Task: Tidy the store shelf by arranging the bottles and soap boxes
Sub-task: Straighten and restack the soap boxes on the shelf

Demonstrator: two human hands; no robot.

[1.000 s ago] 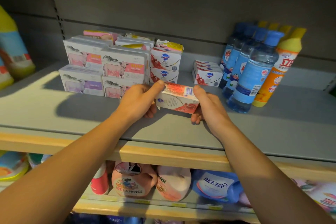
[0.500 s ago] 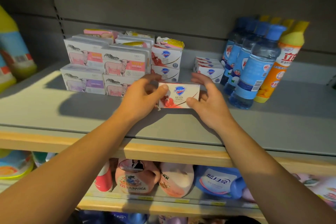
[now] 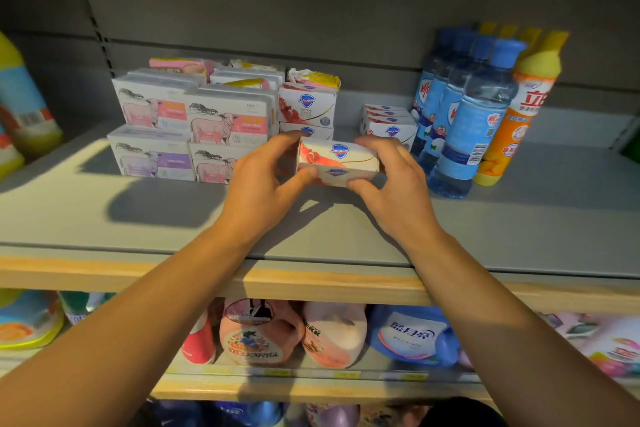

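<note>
A white and red Safeguard soap box is held over the grey shelf, with my left hand gripping its left end and my right hand gripping its right end. Its broad face tilts upward. Just behind it stand two stacked Safeguard boxes, the top one with a torn flap. A short row of the same boxes lies to the right. Blue water bottles and yellow-capped orange bottles stand in rows at the right.
Stacked goat-milk soap boxes fill the shelf's left middle. Large yellow-topped bottles stand at the far left. Below the wooden shelf lip, pink and blue detergent jugs lie on the lower shelf.
Both hands have carried the soap box farther back toward the stacked Safeguard boxes and turned it from its barcode side to its logo face, which is now tipped upward.
</note>
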